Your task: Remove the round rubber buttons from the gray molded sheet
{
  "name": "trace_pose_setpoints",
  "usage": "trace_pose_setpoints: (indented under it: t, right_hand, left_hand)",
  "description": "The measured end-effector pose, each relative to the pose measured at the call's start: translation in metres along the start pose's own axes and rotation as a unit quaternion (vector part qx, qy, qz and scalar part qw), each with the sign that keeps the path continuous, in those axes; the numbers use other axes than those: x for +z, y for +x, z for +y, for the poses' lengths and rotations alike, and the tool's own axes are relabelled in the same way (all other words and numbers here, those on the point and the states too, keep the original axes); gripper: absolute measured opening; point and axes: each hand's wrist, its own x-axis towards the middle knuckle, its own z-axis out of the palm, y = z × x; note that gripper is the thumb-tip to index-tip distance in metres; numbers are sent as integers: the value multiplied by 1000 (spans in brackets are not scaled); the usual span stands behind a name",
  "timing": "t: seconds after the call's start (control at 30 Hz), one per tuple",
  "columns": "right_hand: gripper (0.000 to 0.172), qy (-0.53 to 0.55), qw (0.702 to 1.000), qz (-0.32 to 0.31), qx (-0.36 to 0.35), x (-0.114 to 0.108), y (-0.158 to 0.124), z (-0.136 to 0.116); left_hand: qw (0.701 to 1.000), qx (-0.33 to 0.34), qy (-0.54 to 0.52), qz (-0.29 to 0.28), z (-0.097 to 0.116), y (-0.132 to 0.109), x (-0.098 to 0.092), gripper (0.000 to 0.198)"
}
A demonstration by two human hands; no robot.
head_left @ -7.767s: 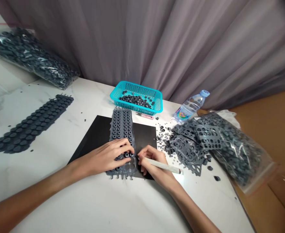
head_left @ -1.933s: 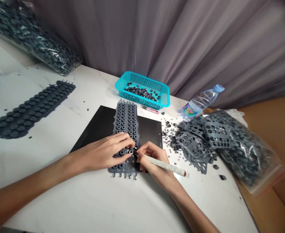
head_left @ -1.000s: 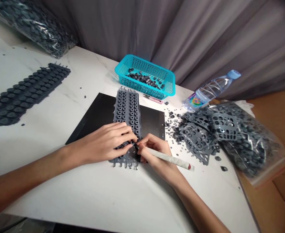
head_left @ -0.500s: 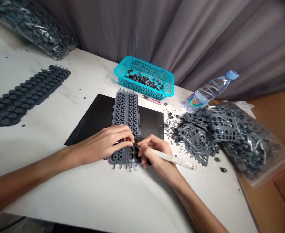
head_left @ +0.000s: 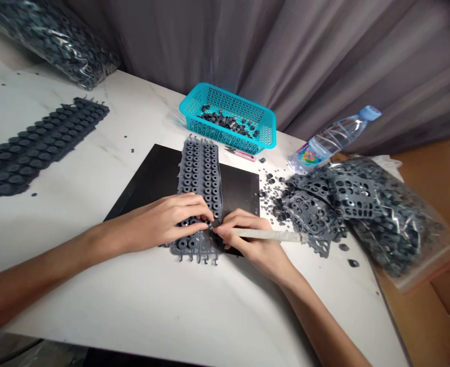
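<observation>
A long dark-grey rubber sheet [head_left: 200,168] with rows of raised ring-shaped pieces lies on a black mat [head_left: 141,176]. My left hand [head_left: 181,216] rests across the sheet's near part, thumb and forefinger closed at one of its round pieces. Close against those fingertips, my right hand [head_left: 251,237] is closed around a slim white pen-like tool [head_left: 274,234]. The tool's tip is at the sheet, mostly hidden by the fingers. Near the hands, a few spots in the right-hand rows have lost their ring pieces.
Behind the mat stands a turquoise basket [head_left: 269,145] holding small black pieces, with pink-handled snips [head_left: 244,155] before it. To the right are a water bottle [head_left: 334,135], punched-out sheets [head_left: 313,211] and a filled plastic bag [head_left: 404,224]. Another rubber sheet [head_left: 37,145] and bag [head_left: 68,46] lie left.
The right hand has turned the white tool, so its back end now points more level and sits higher. The left fingers have stayed at nearly the same place. The view has shifted slightly.
</observation>
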Motion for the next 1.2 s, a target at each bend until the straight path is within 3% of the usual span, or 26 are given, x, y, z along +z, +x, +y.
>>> trace_pose_setpoints:
  t: [0.17,0.3,0.77,1.0,1.1,1.2]
  right_hand:
    - [15,30,999,13,26,5,0,3]
    - [19,80,995,35,40,10,-2,6]
    - [16,3,999,35,35,13,-2,8]
    - [17,-88,995,37,3,17,-3,2]
    - [16,-118,991,57,-16,22,-5,1]
    - [14,-85,994,68,7,24,-7,4]
  left_hand:
    - [1000,-10,11,-10,1,-1,1,21]
    - [1000,-9,10,-8,1,-1,2,20]
    - [1000,9,25,7,4,2,1,18]
    - [978,69,192,33,4,1,18,20]
    - [975,104,176,92,11,0,20,18]
    - [968,17,-12,251,21,2,3,10]
